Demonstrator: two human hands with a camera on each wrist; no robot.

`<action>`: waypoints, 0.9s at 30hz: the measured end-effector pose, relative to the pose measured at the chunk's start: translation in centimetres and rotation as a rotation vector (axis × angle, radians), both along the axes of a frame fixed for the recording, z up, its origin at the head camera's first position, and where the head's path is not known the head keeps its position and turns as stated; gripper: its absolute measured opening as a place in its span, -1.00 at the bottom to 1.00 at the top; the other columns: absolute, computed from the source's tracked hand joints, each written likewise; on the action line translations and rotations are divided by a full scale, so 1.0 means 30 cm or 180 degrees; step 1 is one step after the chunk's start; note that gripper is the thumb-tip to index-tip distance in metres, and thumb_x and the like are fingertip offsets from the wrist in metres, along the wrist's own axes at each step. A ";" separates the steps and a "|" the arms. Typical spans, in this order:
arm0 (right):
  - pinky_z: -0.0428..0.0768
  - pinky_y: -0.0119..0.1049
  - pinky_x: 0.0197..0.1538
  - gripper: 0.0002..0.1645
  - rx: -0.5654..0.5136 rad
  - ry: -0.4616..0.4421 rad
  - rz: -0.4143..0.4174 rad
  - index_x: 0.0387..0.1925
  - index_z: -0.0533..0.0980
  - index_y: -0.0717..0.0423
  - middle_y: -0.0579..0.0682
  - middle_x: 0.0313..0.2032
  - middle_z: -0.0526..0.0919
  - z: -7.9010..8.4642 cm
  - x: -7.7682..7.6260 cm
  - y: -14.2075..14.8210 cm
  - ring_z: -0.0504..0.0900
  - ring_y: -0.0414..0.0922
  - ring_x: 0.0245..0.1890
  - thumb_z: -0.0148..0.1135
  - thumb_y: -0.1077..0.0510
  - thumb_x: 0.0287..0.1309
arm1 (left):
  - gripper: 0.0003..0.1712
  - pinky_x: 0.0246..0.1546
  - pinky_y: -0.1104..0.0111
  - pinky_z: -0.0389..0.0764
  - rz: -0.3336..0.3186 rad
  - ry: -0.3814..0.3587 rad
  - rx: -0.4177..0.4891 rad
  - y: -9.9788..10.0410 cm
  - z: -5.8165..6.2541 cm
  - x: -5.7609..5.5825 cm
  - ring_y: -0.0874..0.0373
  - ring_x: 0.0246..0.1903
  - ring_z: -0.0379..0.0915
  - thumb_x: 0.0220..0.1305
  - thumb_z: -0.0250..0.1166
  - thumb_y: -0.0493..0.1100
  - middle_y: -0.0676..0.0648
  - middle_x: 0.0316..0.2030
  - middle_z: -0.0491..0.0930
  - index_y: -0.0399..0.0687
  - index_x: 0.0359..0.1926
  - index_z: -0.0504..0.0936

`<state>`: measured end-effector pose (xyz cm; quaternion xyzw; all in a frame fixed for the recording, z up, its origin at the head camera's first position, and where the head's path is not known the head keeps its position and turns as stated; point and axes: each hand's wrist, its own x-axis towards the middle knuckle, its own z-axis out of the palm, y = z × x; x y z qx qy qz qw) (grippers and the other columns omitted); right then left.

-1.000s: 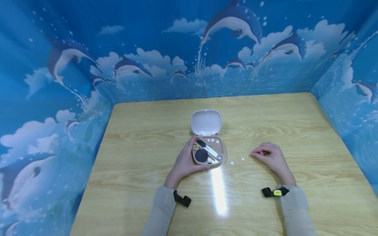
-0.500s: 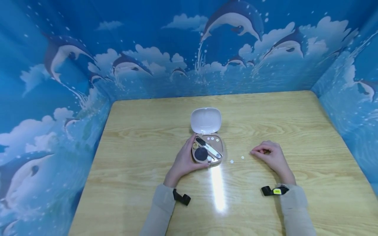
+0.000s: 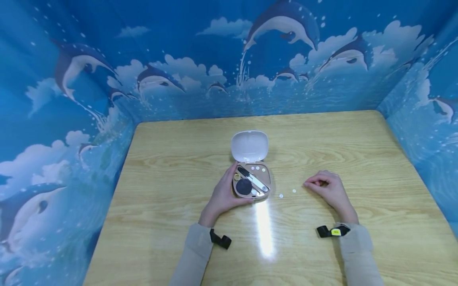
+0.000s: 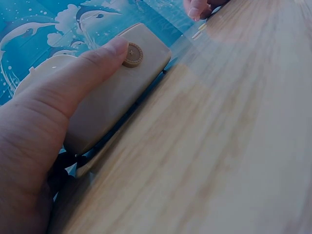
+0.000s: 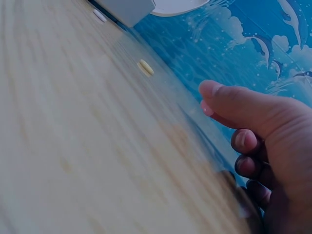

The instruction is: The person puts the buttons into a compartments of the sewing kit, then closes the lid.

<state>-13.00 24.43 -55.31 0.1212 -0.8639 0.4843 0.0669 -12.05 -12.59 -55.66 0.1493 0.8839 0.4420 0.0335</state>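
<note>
My left hand [image 3: 224, 193] grips the left side of a small hinged sewing box [image 3: 267, 179], its lid [image 3: 249, 146] raised at the back. In the left wrist view my thumb lies along the front wall, its tip at a round button-shaped catch [image 4: 133, 54]. Inside the box are a slim black-and-silver tool [image 3: 255, 180], a black disc [image 3: 244, 187], a gold ring-like piece [image 3: 237, 177] and several small white buttons. My right hand [image 3: 328, 190] rests on the table, fingers loosely curled, thumb tip against the index finger, nothing visible between them.
Two small pale buttons lie on the wooden table [image 3: 161, 206] between box and right hand: one nearer the box [image 3: 281, 196], one nearer the fingers [image 3: 294, 191]. A dolphin-print curtain [image 3: 186, 95] encloses the back and sides. Light glares off the table below the box.
Both hands, the box and the loose buttons keep their places. Only the head view has shifted very slightly.
</note>
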 end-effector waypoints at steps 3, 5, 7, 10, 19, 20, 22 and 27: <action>0.34 -0.44 -0.42 -0.87 -0.0006 -0.0056 -0.0057 -0.42 0.73 0.10 -0.05 -0.59 0.49 0.033 0.008 -0.018 0.37 -0.25 -0.49 0.51 0.36 -0.03 | 0.58 0.43 0.00 0.11 0.0003 0.0007 0.0015 -0.001 -0.001 0.000 0.06 0.49 -0.06 -0.37 0.60 0.42 0.08 0.55 -0.08 0.41 0.57 -0.24; 0.34 -0.43 -0.41 -0.89 0.0004 -0.0064 -0.0067 -0.41 0.73 0.15 -0.01 -0.59 0.48 0.065 0.015 -0.035 0.37 -0.23 -0.48 0.50 0.37 -0.02 | 0.58 0.43 0.01 0.11 0.0000 0.0018 0.0026 -0.001 -0.002 0.000 0.07 0.49 -0.06 -0.36 0.60 0.41 0.08 0.55 -0.07 0.40 0.57 -0.24; 0.34 -0.42 -0.40 -0.91 0.0010 -0.0059 -0.0069 -0.41 0.72 0.20 0.02 -0.58 0.47 0.103 0.021 -0.055 0.37 -0.22 -0.48 0.48 0.38 0.00 | 0.58 0.43 0.02 0.11 -0.0009 0.0033 0.0033 -0.002 -0.004 0.000 0.07 0.49 -0.06 -0.36 0.61 0.40 0.08 0.55 -0.07 0.38 0.58 -0.23; 0.35 -0.41 -0.37 -0.92 -0.0025 -0.0079 -0.0082 -0.41 0.71 0.24 0.04 -0.57 0.46 0.147 0.021 -0.082 0.38 -0.20 -0.47 0.47 0.39 0.00 | 0.57 0.43 0.00 0.12 -0.0022 0.0056 0.0041 -0.002 -0.003 0.001 0.05 0.49 -0.05 -0.34 0.61 0.40 0.06 0.55 -0.07 0.33 0.58 -0.22; 0.39 -0.31 -0.34 -0.91 -0.0208 0.0111 0.0015 -0.43 0.70 0.28 0.07 -0.58 0.49 0.184 -0.011 -0.137 0.39 -0.18 -0.47 0.48 0.43 -0.03 | 0.58 0.43 -0.01 0.11 -0.0006 0.0022 0.0023 0.000 0.004 0.005 0.04 0.49 -0.06 -0.35 0.61 0.40 -0.01 0.55 -0.04 0.31 0.59 -0.21; 0.39 -0.30 -0.34 -0.90 -0.0215 0.0149 0.0034 -0.44 0.69 0.29 0.07 -0.58 0.49 0.188 -0.015 -0.144 0.39 -0.17 -0.48 0.48 0.44 -0.04 | 0.59 0.42 -0.01 0.12 -0.0007 0.0021 0.0023 0.000 0.005 0.005 0.04 0.49 -0.06 -0.35 0.61 0.40 -0.01 0.55 -0.04 0.32 0.59 -0.22; 0.39 -0.27 -0.32 -0.90 -0.0221 0.0174 0.0051 -0.43 0.69 0.30 0.07 -0.58 0.50 0.198 -0.022 -0.163 0.40 -0.16 -0.47 0.48 0.44 -0.05 | 0.58 0.43 -0.01 0.12 -0.0010 0.0020 0.0026 0.001 0.004 0.004 0.04 0.49 -0.06 -0.35 0.61 0.40 -0.01 0.55 -0.04 0.33 0.58 -0.22; 0.38 -0.27 -0.29 -0.90 -0.0239 0.0176 0.0122 -0.42 0.69 0.29 0.06 -0.56 0.51 0.203 -0.047 -0.207 0.40 -0.12 -0.46 0.48 0.41 -0.04 | 0.58 0.43 0.01 0.12 -0.0004 0.0045 0.0006 0.001 0.004 0.003 0.06 0.49 -0.06 -0.35 0.62 0.39 0.00 0.55 -0.04 0.35 0.58 -0.23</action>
